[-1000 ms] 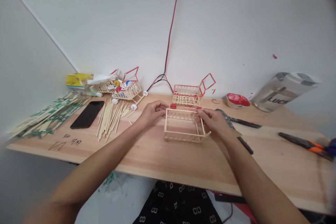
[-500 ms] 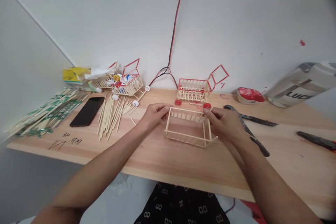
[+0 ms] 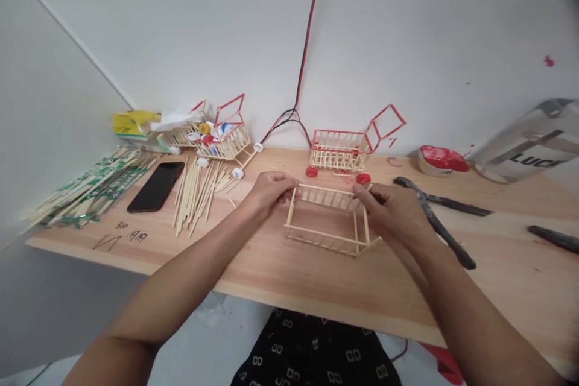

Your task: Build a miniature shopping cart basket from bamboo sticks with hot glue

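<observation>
Between my hands is a small open frame of wooden sticks [image 3: 323,231], with rows of short bars along its long sides. My left hand [image 3: 274,190] pinches its far left corner between thumb and fingers. At the far right corner, my right hand [image 3: 382,202] grips the frame the same way. Just behind it stands a miniature stick shopping cart [image 3: 339,151] with red-painted rims and red bottle-cap wheels. To the left of my left hand lies a pile of loose wooden sticks [image 3: 196,196].
Further left are a black phone [image 3: 156,187] and wrapped chopsticks [image 3: 97,187]. Another small cart [image 3: 228,145] holding bottle caps stands against the wall. On the right are black-handled pliers [image 3: 436,220], a tub of red paint [image 3: 443,160] and a clear bottle [image 3: 529,145]. The table's front edge runs before me.
The view has shifted slightly, so the objects at the back and sides sit a little differently. Both hands keep hold of the stick frame, which has barely moved.
</observation>
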A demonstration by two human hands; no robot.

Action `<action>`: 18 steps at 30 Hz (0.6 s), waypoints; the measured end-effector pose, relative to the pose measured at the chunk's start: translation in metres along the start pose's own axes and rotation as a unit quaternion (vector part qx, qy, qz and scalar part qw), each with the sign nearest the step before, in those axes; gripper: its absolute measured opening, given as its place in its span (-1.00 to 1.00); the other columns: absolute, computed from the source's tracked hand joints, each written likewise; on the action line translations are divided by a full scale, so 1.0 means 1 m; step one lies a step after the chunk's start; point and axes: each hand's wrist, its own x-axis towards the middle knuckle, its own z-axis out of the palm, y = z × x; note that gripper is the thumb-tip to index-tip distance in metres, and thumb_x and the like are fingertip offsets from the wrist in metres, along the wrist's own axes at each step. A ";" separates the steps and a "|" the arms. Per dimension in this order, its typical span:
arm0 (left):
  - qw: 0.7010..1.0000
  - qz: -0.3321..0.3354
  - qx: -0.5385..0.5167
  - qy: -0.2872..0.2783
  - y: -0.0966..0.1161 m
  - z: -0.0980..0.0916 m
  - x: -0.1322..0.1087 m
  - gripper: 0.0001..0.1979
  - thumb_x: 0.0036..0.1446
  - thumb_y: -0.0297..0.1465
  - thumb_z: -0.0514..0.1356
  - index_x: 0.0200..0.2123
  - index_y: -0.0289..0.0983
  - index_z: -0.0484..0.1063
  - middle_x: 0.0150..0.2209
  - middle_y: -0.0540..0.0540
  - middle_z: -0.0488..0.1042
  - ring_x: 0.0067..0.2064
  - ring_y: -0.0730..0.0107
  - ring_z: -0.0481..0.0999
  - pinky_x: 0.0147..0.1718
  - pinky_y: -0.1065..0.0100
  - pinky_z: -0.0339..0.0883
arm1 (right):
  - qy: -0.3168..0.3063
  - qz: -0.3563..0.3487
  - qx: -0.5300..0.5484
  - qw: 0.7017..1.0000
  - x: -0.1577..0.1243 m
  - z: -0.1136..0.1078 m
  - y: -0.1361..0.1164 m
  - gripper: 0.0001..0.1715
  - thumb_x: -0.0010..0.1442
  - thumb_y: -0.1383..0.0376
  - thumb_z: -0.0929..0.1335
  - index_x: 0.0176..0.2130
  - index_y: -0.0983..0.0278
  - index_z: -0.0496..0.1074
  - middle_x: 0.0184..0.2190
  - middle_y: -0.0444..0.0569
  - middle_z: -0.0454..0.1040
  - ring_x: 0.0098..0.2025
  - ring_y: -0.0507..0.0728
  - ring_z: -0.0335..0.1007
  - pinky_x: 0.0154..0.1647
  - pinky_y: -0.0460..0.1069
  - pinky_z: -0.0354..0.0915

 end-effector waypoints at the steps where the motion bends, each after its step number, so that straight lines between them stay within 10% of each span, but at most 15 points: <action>1: 1.000 -0.002 -0.002 -0.003 0.000 0.000 0.001 -0.90 -0.17 -0.43 0.26 -0.55 -0.37 0.48 -0.62 -0.08 0.48 -0.63 0.58 0.31 -0.66 0.50 -0.04 | 0.001 0.001 0.000 1.000 0.000 0.000 0.000 -0.40 0.24 0.02 0.23 -0.68 0.25 0.03 -0.73 -0.20 0.02 -0.63 -0.03 0.00 -0.55 -0.05 -0.09; 13: 1.000 -0.012 0.015 -0.009 0.007 -0.001 -0.003 -0.83 -0.19 -0.38 0.33 -0.60 -0.37 0.45 -0.62 -0.08 0.49 -0.64 0.60 0.28 -0.61 0.49 0.08 | -0.010 0.009 0.014 1.000 -0.001 0.001 0.000 -0.39 0.25 -0.03 0.21 -0.66 0.23 0.01 -0.71 -0.18 0.03 -0.62 -0.01 -0.02 -0.55 -0.03 -0.10; 18: 0.997 0.034 0.062 -0.028 0.006 -0.013 -0.009 -0.70 0.00 -0.30 0.27 -0.22 -0.37 0.56 -0.54 -0.05 0.50 -0.57 0.56 0.37 -0.57 0.50 0.14 | -0.009 0.020 0.008 1.000 0.000 0.000 0.000 -0.38 0.24 -0.02 0.21 -0.68 0.23 0.01 -0.73 -0.17 0.04 -0.62 0.00 0.02 -0.54 -0.03 -0.08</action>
